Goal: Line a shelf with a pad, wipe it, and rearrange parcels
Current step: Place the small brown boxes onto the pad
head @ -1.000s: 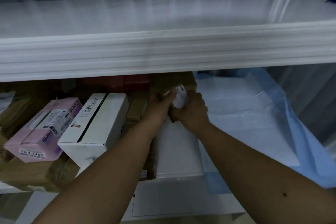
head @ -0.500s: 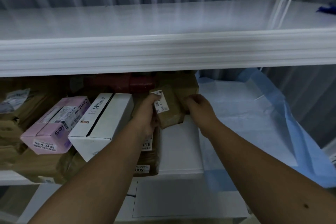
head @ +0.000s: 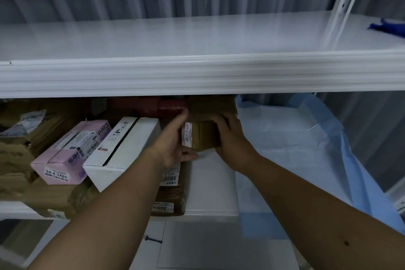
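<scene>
Two bare forearms are reaching in from the bottom edge toward a lower shelf under a white upper shelf. Between them, a small brown parcel is being held just above a flat white box at mid-shelf. The left hand is cupping the parcel's left end, thumb over the top and fingers curled beneath it; the right hand is gripping the right end, fingers wrapped over the far side. Holding both ends is probably steadying it for placing among the other parcels. Its long axis is running roughly left to right, and its white label is facing left, toward the left palm. Left of the hands, a white carton and a pink box are lying tilted on brown packages, long sides pointing away from the viewer. To the right, a blue-edged pad is lining the shelf, its far side riding up the wall. Farther back, a red parcel is sitting in shadow. On the upper shelf, far right, something dark blue is lying.
</scene>
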